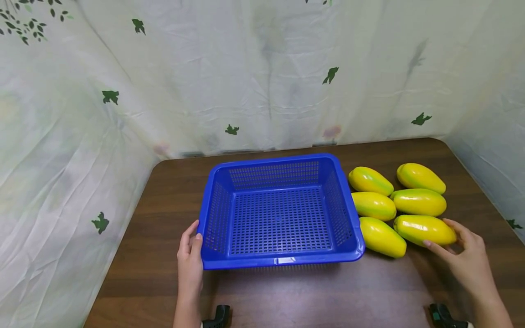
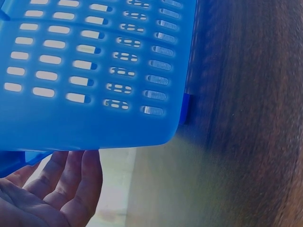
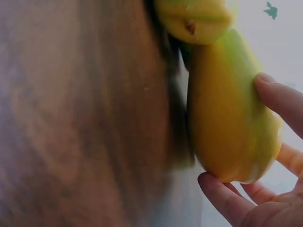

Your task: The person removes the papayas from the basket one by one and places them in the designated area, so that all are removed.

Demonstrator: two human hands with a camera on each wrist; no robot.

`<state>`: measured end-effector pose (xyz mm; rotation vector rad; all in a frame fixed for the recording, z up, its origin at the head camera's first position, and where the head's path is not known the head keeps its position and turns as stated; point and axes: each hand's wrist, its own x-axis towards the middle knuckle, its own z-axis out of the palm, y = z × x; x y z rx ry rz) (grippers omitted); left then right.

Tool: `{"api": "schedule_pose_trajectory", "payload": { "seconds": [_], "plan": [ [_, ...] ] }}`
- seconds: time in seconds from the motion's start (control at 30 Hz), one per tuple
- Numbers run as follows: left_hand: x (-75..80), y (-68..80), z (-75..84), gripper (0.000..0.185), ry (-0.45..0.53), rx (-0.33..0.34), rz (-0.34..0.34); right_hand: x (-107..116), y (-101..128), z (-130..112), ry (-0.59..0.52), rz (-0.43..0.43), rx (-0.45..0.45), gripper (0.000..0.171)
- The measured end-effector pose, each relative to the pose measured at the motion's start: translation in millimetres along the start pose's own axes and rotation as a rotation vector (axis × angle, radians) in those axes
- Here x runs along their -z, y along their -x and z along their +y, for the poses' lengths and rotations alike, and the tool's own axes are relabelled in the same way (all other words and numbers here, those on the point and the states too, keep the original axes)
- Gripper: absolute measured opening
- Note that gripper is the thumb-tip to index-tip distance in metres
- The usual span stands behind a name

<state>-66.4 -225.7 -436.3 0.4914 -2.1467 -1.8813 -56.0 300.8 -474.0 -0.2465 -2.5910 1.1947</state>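
A blue plastic basket with perforated sides and floor is at the middle of the table. My left hand grips its left rim near the front corner, thumb on the rim. From below, the left wrist view shows the left fingers bent up against the basket wall. To the basket's right lie several yellow-green papayas in two columns. My right hand holds the right end of the nearest papaya of the outer column, thumb on the front side, fingers round its tip in the right wrist view.
The wooden table has a rounded far edge against a pale curtain with green leaf and bird prints. A papaya of the inner column sits close to the basket's right side. Dark wrist devices show at the bottom edge.
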Motion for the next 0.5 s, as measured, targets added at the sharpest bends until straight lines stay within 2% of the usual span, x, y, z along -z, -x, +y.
{"api": "schedule_pose_trajectory", "payload": {
  "seconds": [0.17,0.27,0.4,0.5],
  "plan": [
    [-0.5,0.1,0.2,0.035,-0.005,-0.002,0.003,-1.3,-1.4,5.1,0.028,-0.036,0.043,0.066],
    [-0.5,-0.4,-0.7,0.034,-0.02,-0.027,0.024,-0.1,-1.9,3.9,-0.002,-0.079,0.038,0.068],
    [1.3,-0.3,0.2,0.036,-0.058,-0.119,0.073,3.4,-1.5,-2.2,-0.009,-0.128,-0.007,0.073],
    [4.1,0.9,4.7,0.037,-0.07,-0.199,0.108,6.6,-1.4,-9.6,0.019,-0.118,-0.013,0.072]
  ]
}}
